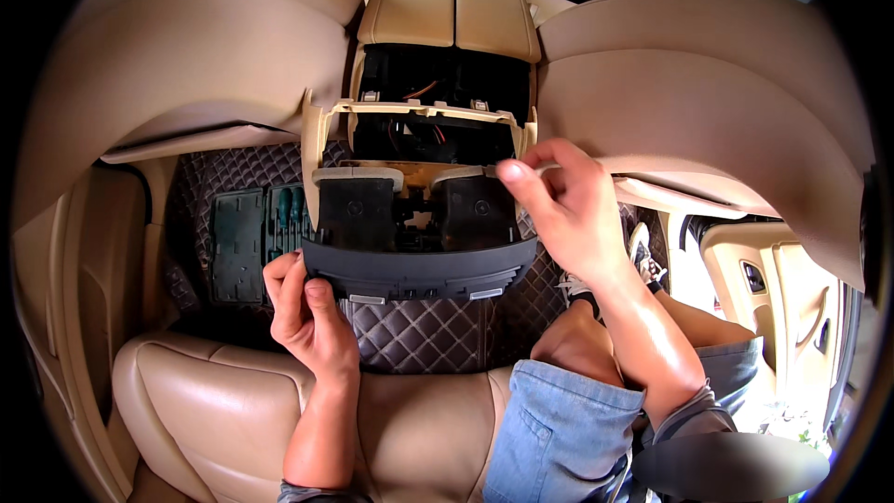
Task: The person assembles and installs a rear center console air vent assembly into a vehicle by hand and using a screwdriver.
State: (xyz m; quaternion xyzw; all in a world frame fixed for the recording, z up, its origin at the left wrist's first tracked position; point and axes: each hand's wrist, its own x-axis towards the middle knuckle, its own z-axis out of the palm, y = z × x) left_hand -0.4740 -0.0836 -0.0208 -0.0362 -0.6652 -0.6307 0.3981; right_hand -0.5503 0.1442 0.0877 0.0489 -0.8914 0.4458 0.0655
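Note:
A dark grey rear air vent panel [419,270] is tilted out from the back of the beige centre console, its ducts facing up. Two black air ducts [356,210] with pale foam rims rise behind its face. At the panel's left end, my left hand [315,317] grips the corner between thumb and fingers. My right hand [568,210] is closed at the right side of the beige trim frame [424,110], thumb close to the right duct's rim. What its fingers hold, if anything, is hidden. Inside the opened console [447,74], a few wires show.
Beige front seat backs [223,28] flank the console, and the rear seat [219,391] lies below. An open dark green tool case [239,242] with screwdrivers [291,208] rests on the quilted floor mat [419,335] at left. An open door [778,270] stands at right.

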